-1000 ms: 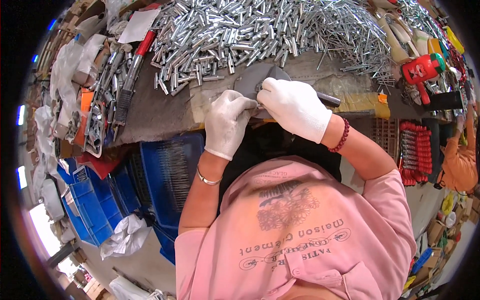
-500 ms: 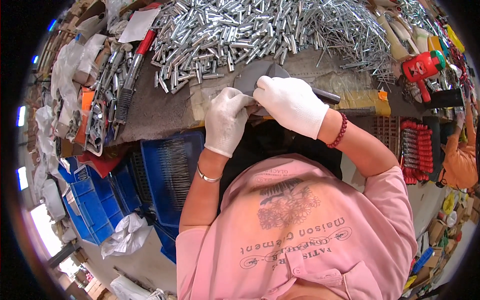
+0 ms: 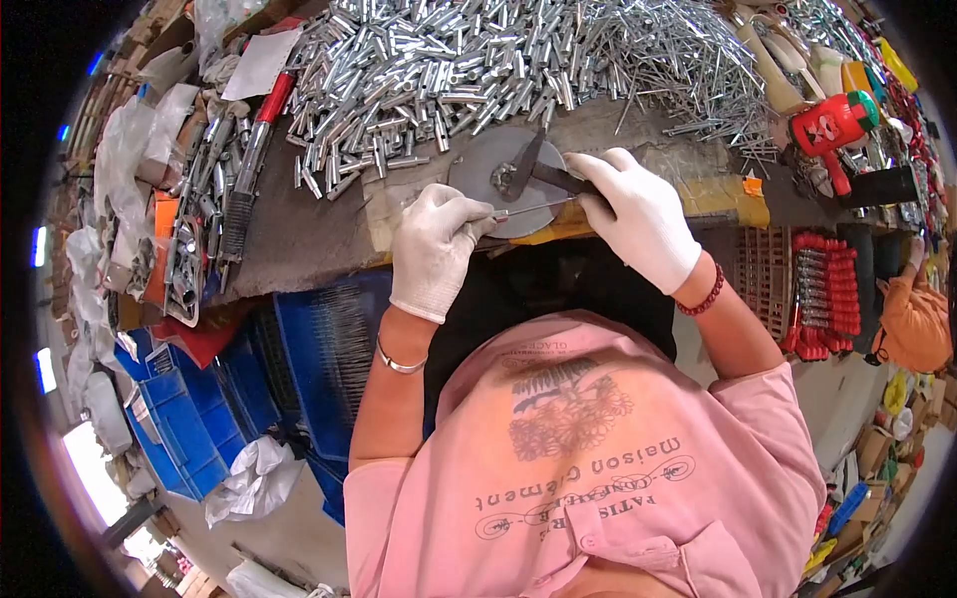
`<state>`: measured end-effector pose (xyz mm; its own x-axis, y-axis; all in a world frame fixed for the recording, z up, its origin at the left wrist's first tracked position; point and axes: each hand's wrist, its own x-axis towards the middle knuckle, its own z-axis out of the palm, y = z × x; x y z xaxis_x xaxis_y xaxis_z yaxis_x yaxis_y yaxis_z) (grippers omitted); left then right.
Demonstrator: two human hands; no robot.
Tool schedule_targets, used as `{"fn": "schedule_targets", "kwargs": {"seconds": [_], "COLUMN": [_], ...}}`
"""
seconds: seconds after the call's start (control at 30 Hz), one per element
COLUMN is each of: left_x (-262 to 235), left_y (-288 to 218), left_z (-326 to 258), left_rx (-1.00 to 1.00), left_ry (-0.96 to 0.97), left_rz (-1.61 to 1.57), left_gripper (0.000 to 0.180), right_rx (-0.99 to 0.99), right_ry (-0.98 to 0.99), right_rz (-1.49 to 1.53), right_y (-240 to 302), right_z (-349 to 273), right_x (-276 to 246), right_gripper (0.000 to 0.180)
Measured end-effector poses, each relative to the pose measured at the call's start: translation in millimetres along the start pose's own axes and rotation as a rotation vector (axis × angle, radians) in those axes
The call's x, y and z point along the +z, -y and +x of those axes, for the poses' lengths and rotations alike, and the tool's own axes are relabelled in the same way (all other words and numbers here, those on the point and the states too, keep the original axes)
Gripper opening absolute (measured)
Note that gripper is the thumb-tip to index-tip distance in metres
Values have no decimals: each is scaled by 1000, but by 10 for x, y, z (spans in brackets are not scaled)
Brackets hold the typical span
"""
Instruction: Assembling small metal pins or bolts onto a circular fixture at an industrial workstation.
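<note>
White-gloved, the left hand point(image 3: 434, 249) and right hand point(image 3: 638, 214) are closed on a thin metal rod point(image 3: 528, 208), held across the grey disc point(image 3: 498, 179); steady alignment is judged needed next.

Bench point(image 3: 299, 234) crowded. Behind the grey disc point(image 3: 478, 179), a dense heap of metal tubes point(image 3: 449, 70) blocks the whole far side, thin rods point(image 3: 688, 70) spilling right. Left: bare dark strip of bench between the disc and a row of long tools point(image 3: 214, 189), passable. Right: red jug point(image 3: 832, 125) and a rack of red-handled tools point(image 3: 822, 294) close that side. Both hands, left hand point(image 3: 434, 249) and right hand point(image 3: 643, 219), fill the near edge by the disc. Blue crates point(image 3: 199, 419) stand below left.
</note>
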<state>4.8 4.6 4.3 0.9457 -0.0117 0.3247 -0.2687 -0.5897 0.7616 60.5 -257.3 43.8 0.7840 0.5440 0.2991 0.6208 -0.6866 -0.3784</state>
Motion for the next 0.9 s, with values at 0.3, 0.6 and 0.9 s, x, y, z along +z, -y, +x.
{"fn": "schedule_targets", "kwargs": {"seconds": [0.3, 0.6, 0.9], "left_x": [-5, -55, -21], "left_y": [15, -33, 14], "left_z": [16, 23, -79], "left_rx": [33, 93, -11], "left_ry": [-2, -1, -27], "left_rz": [-49, 31, -92], "left_gripper": [17, 17, 21], "right_rx": [-164, 10, 63], "right_ry": [-186, 21, 130], "right_rz": [159, 195, 22], "right_y": [209, 84, 393], "right_z": [-220, 9, -200], "right_x": [37, -16, 175], "right_gripper": [51, 43, 14]}}
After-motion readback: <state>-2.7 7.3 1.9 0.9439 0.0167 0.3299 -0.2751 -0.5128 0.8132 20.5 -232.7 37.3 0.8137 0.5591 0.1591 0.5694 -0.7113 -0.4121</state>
